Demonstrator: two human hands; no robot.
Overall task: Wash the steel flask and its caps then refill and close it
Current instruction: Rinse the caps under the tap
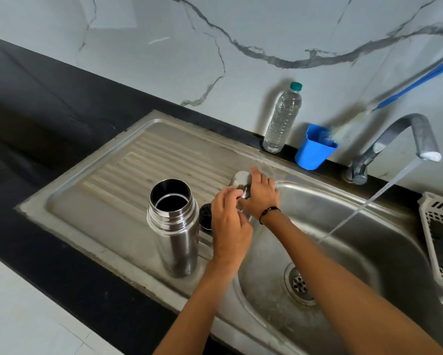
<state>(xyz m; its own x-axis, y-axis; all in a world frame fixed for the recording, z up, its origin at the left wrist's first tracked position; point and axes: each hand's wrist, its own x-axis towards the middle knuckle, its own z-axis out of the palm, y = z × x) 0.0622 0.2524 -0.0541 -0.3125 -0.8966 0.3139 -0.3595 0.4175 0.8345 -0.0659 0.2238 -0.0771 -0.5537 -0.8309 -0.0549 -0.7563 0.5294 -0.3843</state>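
Note:
The steel flask [174,226] stands upright and uncapped on the steel draining board [107,201]. A black inner cap [205,217] lies just right of it, partly hidden by my left hand [229,226]. My right hand [260,194] holds the steel outer cap [241,179] at the basin's left rim, fingers wrapped over it. The fingertips of my left hand touch the cap's near edge. Water runs from the tap [404,139] into the sink basin [348,252].
A clear plastic water bottle [282,119] and a blue cup [315,147] holding a blue-handled brush [417,83] stand behind the sink. A white plastic basket [438,242] sits at the right edge. Black counter [36,103] surrounds the sink.

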